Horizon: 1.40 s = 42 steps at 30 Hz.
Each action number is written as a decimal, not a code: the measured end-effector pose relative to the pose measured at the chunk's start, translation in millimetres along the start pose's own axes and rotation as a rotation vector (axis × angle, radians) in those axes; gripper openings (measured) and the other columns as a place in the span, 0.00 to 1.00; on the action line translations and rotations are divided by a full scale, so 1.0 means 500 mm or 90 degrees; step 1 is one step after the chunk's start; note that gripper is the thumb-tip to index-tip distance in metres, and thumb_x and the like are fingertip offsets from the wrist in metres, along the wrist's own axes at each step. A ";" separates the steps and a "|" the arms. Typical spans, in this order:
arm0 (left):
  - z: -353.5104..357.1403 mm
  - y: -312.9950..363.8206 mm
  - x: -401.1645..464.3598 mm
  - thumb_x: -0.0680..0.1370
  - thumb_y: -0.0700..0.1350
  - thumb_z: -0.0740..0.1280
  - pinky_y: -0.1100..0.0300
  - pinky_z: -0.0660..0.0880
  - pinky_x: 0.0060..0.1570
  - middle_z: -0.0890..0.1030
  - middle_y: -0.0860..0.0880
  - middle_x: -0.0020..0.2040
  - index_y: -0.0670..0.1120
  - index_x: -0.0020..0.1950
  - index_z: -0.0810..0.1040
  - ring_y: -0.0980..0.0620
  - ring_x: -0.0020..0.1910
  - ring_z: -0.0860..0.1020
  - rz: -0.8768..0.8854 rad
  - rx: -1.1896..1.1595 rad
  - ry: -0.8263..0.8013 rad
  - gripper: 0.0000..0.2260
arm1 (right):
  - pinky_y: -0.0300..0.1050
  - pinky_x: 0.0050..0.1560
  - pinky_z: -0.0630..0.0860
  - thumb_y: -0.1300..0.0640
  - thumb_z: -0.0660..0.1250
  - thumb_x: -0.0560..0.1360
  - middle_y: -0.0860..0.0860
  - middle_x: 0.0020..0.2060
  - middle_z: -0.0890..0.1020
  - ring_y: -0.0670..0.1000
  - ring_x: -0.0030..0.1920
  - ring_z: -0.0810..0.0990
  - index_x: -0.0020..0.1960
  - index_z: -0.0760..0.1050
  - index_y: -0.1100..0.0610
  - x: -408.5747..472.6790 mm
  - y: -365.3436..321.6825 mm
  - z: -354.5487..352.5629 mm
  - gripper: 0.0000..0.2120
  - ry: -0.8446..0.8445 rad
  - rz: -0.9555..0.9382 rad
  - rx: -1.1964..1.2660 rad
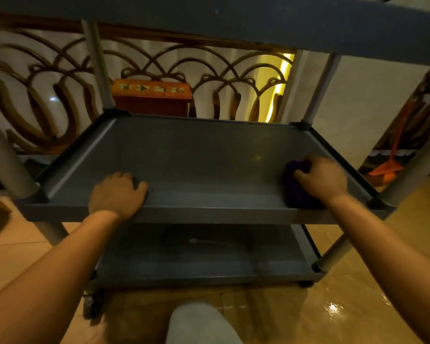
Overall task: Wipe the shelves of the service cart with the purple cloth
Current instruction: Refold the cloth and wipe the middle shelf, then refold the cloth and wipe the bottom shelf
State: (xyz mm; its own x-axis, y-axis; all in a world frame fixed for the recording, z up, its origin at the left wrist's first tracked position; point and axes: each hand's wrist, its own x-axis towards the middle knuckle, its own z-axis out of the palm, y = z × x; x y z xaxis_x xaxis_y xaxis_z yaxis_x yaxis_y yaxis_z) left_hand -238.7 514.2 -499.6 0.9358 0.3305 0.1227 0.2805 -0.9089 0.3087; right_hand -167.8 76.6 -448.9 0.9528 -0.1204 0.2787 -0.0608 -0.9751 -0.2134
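Note:
A grey service cart fills the view, seen from low down. Its middle shelf is a shallow tray with a raised rim. My right hand presses the bunched purple cloth onto the near right corner of that shelf. Over the near rim at the left, my left hand grips the shelf's edge, fingers curled inside. The bottom shelf lies below, dark and bare. The top shelf crosses the upper part of the view from underneath.
Grey posts stand at the cart's corners, and a caster shows at the lower left. Behind are an ornate wooden railing, an orange box and an orange dustpan. My knee rests on the glossy tiled floor.

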 end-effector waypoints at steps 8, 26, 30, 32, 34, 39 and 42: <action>-0.070 0.161 -0.177 0.80 0.50 0.67 0.56 0.82 0.45 0.82 0.51 0.54 0.58 0.61 0.75 0.53 0.48 0.84 0.100 -0.636 -0.030 0.10 | 0.44 0.54 0.76 0.53 0.75 0.71 0.48 0.50 0.83 0.47 0.50 0.80 0.56 0.81 0.49 -0.224 -0.180 -0.075 0.14 -0.008 -0.312 0.353; 0.228 0.260 -0.326 0.75 0.42 0.73 0.52 0.80 0.58 0.86 0.42 0.55 0.42 0.61 0.80 0.45 0.55 0.84 -0.110 -0.834 -0.461 0.15 | 0.50 0.72 0.70 0.40 0.73 0.72 0.45 0.75 0.67 0.45 0.75 0.66 0.72 0.73 0.45 -0.412 -0.016 0.160 0.30 -0.116 -0.174 0.457; 0.283 0.248 -0.307 0.73 0.35 0.74 0.56 0.81 0.53 0.85 0.42 0.57 0.46 0.61 0.80 0.48 0.54 0.84 -0.089 -0.779 -0.528 0.17 | 0.54 0.69 0.74 0.38 0.72 0.73 0.46 0.75 0.69 0.45 0.73 0.69 0.70 0.75 0.43 -0.443 0.016 0.240 0.27 -0.180 -0.051 0.465; 0.306 0.252 -0.297 0.74 0.33 0.73 0.57 0.81 0.52 0.84 0.40 0.58 0.43 0.62 0.79 0.48 0.53 0.83 -0.126 -0.812 -0.501 0.18 | 0.52 0.71 0.73 0.36 0.74 0.70 0.48 0.75 0.70 0.47 0.72 0.70 0.75 0.69 0.46 -0.446 0.014 0.284 0.37 -0.223 0.016 0.455; 0.327 0.266 -0.286 0.75 0.32 0.71 0.55 0.80 0.54 0.83 0.38 0.59 0.41 0.62 0.78 0.46 0.53 0.83 -0.194 -0.869 -0.450 0.17 | 0.53 0.69 0.75 0.36 0.76 0.67 0.50 0.73 0.72 0.50 0.70 0.74 0.78 0.65 0.49 -0.438 0.006 0.320 0.45 -0.247 0.161 0.534; 0.350 0.296 -0.278 0.75 0.34 0.73 0.41 0.75 0.64 0.81 0.37 0.62 0.39 0.64 0.76 0.38 0.60 0.80 -0.369 -0.862 -0.334 0.18 | 0.41 0.50 0.79 0.50 0.76 0.74 0.55 0.50 0.81 0.58 0.52 0.81 0.52 0.75 0.53 -0.423 -0.019 0.367 0.13 -0.046 0.456 0.673; 0.340 0.276 -0.275 0.73 0.35 0.75 0.50 0.80 0.55 0.80 0.46 0.55 0.47 0.58 0.76 0.49 0.49 0.81 -0.319 -0.778 -0.259 0.17 | 0.49 0.53 0.79 0.44 0.72 0.76 0.52 0.47 0.85 0.55 0.50 0.84 0.50 0.78 0.51 -0.416 -0.066 0.368 0.11 -0.214 0.496 0.784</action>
State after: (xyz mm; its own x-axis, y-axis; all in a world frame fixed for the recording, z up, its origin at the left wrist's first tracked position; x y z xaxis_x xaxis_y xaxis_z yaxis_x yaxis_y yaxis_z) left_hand -292.5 300.0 -634.1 0.8468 0.2631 -0.4623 0.4367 0.1523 0.8866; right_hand -309.5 167.9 -672.2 0.8329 -0.3087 -0.4593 -0.4528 0.0968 -0.8863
